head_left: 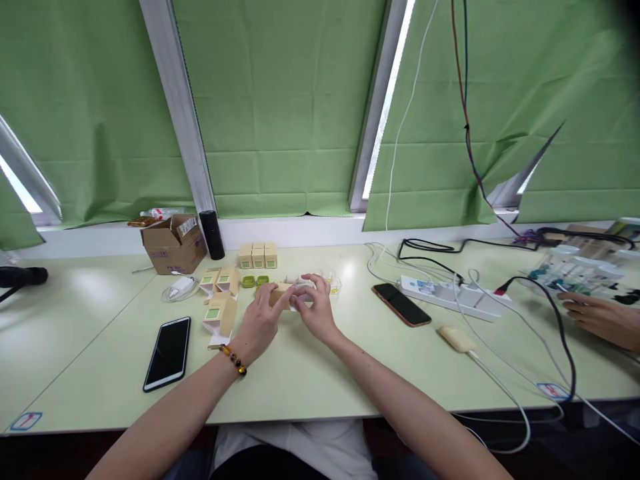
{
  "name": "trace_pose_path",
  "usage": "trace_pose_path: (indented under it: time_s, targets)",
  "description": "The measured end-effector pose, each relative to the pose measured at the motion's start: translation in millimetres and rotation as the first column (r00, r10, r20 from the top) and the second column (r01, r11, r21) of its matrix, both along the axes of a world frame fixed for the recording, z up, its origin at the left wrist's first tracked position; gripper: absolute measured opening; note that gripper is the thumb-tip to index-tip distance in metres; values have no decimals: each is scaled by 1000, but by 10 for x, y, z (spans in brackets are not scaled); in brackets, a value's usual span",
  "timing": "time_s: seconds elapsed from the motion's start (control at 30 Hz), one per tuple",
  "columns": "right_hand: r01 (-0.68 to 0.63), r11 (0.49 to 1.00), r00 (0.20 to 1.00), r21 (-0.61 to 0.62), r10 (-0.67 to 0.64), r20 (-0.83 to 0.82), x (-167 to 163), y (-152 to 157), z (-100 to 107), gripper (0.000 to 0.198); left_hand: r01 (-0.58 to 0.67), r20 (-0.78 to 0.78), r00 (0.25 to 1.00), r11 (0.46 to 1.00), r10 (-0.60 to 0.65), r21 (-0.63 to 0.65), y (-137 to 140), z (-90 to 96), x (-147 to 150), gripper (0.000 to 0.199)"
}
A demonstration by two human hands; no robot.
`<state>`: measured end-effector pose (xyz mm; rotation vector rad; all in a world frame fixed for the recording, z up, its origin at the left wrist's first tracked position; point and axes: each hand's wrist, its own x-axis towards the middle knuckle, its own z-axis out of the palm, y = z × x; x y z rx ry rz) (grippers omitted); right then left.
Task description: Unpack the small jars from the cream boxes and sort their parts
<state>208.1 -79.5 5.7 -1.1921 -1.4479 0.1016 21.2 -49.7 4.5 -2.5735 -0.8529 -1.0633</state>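
Holding small tan box [280,295] btwn both hands, mid-tabletop [310,387], directly in front of wearer; L hand [260,319] grips its left side, thumb & fingers closed on it; R hand [315,308] has thumb and fingertips pinched at its right end, where a white part shows (too small & partly covered to tell if flap or insert); beaded bracelet [234,360] on L wrist.

Near L hand: tan cartons [219,313] w/ green-marked faces, several, some w/ flaps up, in a loose cluster just left; two green pieces [255,282] side by side just beyond it, a further bit of green partly hidden by the fingers; row of three tan boxes [258,256] behind those, sides touching. Beyond R hand: clear plastic pieces [334,283], w/ small yellow spots, detail unclear.

Farther left: phone w/ white border [167,353], screen dark, lying flat; white charger w/ coiled cable [183,288]; brown cardboard box [175,248], flaps up; black cylinder [212,235], upright beside it.

To the right: second phone [401,305], dark screen, flat, near white power strip [455,297]; cream-coloured block [457,339] w/ white cable attached; at far R edge, co-worker's hand [597,317] by clear containers [575,267], grip there not clear.
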Motion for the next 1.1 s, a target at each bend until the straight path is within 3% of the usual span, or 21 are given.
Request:
trace_pose_path:
  time_s: [0.1,0.2,0.3,0.37,0.5,0.63,0.77,0.87,0.97,1.1]
  targets:
    - [-120,993,972,-20,113,-206,30,31,17,18,-70,23,997,998,70,-6,32,24,-19,90]
    - [-273,962,858,-28,230,-459,55,71,19,30,-129,57,990,992,129,-7,77,61,-58,89]
    - [-351,933,752,-72,236,-616,79,118,-1,42,-176,99,979,984,178,-24,128,90,-99,85]
    - [-362,927,742,-98,223,-633,101,140,-12,47,-197,134,970,979,202,-51,163,99,-120,82]
    - [-333,935,825,-126,224,-518,140,130,0,41,-153,279,946,986,166,-67,228,108,-138,76]
    - [-283,940,947,-189,242,-213,130,58,20,22,16,446,895,997,21,-78,267,94,-131,69]
    - [-199,927,969,-317,234,76,83,-2,15,10,208,553,827,968,-98,-140,273,40,-99,60]
    - [-123,922,941,-366,225,251,59,-18,3,11,428,663,731,865,-162,-261,244,32,-51,58]
    - [-102,917,915,-387,239,326,52,-21,-6,11,622,775,618,686,-131,-379,188,76,-8,66]
    - [-135,912,926,-387,255,279,56,-16,-13,11,754,845,534,461,-18,-467,135,122,11,80]
